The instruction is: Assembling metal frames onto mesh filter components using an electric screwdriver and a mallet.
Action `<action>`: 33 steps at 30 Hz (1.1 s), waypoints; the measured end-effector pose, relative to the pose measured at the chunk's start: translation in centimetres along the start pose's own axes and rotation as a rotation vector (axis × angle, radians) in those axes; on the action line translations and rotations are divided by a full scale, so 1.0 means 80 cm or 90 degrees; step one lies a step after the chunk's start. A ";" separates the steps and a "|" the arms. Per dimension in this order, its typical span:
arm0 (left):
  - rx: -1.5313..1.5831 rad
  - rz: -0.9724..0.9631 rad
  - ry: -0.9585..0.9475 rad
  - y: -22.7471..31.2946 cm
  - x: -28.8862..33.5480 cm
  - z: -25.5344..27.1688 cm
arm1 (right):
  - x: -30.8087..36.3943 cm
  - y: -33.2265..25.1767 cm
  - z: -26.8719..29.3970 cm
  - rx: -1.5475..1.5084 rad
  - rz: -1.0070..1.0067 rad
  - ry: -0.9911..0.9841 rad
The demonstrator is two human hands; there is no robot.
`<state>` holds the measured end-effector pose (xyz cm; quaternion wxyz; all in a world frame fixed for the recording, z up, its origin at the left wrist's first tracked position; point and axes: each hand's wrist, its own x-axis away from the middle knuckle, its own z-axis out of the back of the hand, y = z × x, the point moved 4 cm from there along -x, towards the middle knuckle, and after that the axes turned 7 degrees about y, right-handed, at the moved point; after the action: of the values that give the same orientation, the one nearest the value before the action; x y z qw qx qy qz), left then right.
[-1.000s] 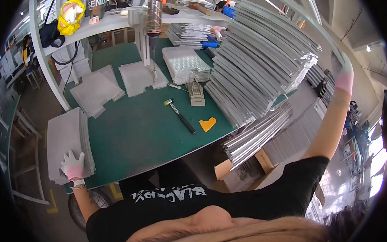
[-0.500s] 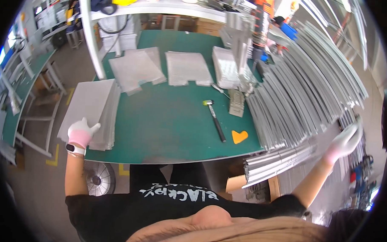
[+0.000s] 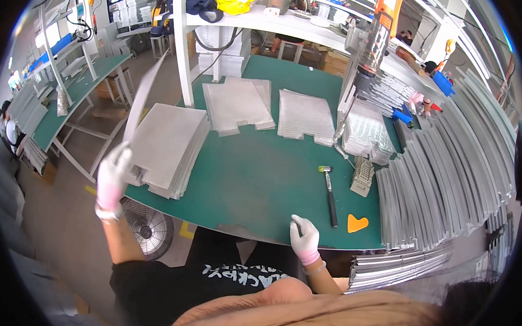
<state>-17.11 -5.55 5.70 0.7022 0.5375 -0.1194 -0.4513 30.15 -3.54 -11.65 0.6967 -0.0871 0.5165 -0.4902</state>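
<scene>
My left hand [image 3: 114, 172], in a white and pink glove, is closed on the near end of a thin grey sheet [image 3: 142, 95]. The sheet is raised and seen nearly edge-on, at the left of a stack of similar sheets [image 3: 167, 139] on the table's left corner. At the table's front edge, my gloved right hand [image 3: 305, 238] has its fingers apart and nothing visible in it. Nearest to that hand lie a hammer [image 3: 331, 200] with a black handle and an orange heart-shaped scraper [image 3: 357, 224].
On the green table [image 3: 243, 179] lie more sheet piles [image 3: 306, 116] and a small grey box [image 3: 362, 176]. Long grey metal profiles [image 3: 444, 175] are stacked along the right. A white shelf [image 3: 260, 20] crosses the back, and a fan [image 3: 146, 228] stands below left.
My left hand has lifted a sheet off the left stack. My right hand has moved in from the profiles at the far right to the table's front edge. The view has shifted.
</scene>
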 end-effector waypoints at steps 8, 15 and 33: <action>-0.202 -0.358 -0.156 0.042 0.169 -0.175 | -0.049 -0.039 -0.045 -0.149 0.025 0.046; -0.188 -0.345 -0.616 -0.004 0.229 -0.272 | -0.068 0.036 -0.091 0.301 -0.029 -0.412; -0.356 -0.365 -0.387 -0.110 0.116 -0.271 | -0.411 0.135 -0.406 0.533 -0.202 -0.432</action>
<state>-2.18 1.22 -13.38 0.6008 0.1840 -0.0404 -0.7769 10.86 39.86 -12.27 0.7165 -0.0329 0.0053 -0.6967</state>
